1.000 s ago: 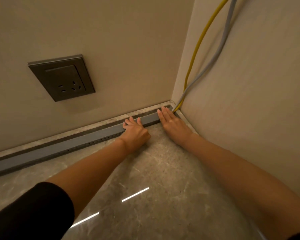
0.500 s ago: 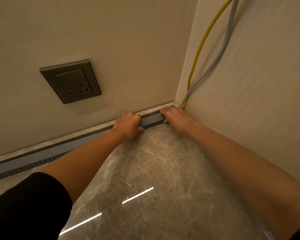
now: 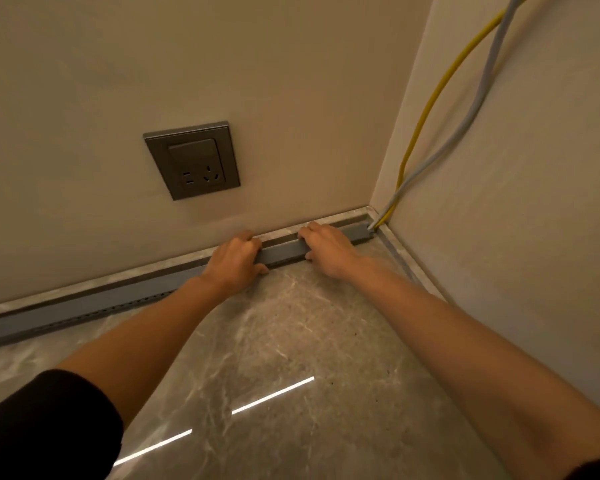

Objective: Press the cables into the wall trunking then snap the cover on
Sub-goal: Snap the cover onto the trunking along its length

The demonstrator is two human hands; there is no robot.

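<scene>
Head view: both hands (left (image 3: 234,259), right (image 3: 328,249)) grip trunking (image 3: 281,252).

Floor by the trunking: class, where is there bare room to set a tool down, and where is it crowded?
Free: the marble floor between the two forearms, and the strip left of the left hand along the trunking. Crowded: the corner, where the right hand and the yellow cable and grey cable meet.

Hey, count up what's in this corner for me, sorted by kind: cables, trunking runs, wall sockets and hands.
Cables: 2, a yellow cable and a grey cable
Trunking: 1, the grey trunking
Wall sockets: 1, the wall socket
Hands: 2, the left hand and the right hand
Total: 6
</scene>
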